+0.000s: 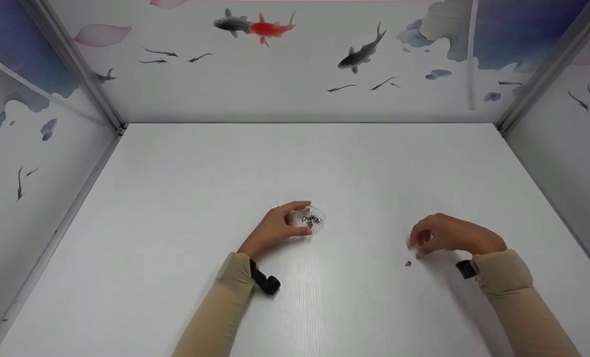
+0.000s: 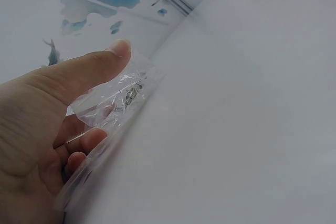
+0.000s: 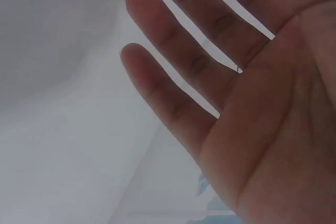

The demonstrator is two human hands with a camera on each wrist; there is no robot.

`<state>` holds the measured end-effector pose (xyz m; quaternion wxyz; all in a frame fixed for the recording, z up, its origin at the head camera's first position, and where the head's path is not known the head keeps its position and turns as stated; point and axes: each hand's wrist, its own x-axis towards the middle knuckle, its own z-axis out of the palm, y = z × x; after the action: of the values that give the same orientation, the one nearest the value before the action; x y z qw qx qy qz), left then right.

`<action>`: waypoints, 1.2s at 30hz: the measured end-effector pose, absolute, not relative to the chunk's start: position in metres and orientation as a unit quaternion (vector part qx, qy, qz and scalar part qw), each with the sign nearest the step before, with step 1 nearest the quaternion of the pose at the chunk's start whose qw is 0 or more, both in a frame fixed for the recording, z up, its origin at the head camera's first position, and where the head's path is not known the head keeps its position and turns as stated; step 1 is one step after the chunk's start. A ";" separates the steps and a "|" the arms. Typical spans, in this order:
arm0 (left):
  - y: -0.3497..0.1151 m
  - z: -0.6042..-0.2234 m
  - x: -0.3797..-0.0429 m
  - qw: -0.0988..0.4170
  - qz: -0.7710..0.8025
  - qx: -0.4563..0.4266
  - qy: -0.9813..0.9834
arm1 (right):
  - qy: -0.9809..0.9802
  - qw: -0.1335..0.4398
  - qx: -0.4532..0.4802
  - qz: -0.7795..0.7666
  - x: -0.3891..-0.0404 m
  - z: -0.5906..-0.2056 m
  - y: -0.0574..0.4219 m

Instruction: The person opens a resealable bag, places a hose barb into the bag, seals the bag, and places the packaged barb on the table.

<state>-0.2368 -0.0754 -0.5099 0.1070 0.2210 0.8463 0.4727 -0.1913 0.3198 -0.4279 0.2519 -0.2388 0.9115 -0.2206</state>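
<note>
In the head view, my left hand (image 1: 275,225) grips a clear, crinkled plastic bag (image 1: 318,213), thumb on one side and fingers on the other. Several small shiny metal pieces (image 1: 310,220) lie inside it. From the left wrist, the thin clear plastic (image 2: 113,119) shows between thumb and fingers, with the metal pieces (image 2: 131,95) bunched near its far end. Off to the right, my right hand (image 1: 443,235) hovers low over the table with its fingers pointing down. A tiny dark reddish piece (image 1: 408,264) lies just below its fingertips. The right wrist view shows the fingers (image 3: 173,72) slightly spread and the palm bare.
A white table (image 1: 200,163) fills the space under both hands. White panels (image 1: 295,89) printed with fish and blue washes enclose it at the back and both sides, with metal posts (image 1: 84,64) at the corners. Black straps (image 1: 265,280) sit at the wrists.
</note>
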 end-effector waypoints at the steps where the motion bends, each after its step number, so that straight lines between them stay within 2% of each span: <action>1: -0.076 -0.510 -0.237 0.107 0.473 0.221 0.846 | 0.910 0.257 -0.237 -0.224 -0.190 -0.429 0.321; 8: -0.076 -0.510 -0.238 0.106 0.475 0.220 0.845 | 0.901 0.271 -0.229 -0.248 -0.187 -0.436 0.323; 36: -0.076 -0.512 -0.238 0.106 0.482 0.225 0.840 | 0.926 0.252 -0.222 -0.175 -0.200 -0.430 0.303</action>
<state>-0.2378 -0.0761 -0.5120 0.1058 0.2248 0.8403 0.4819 -0.2001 0.3031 -0.4302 0.2523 -0.2215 0.9256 -0.1750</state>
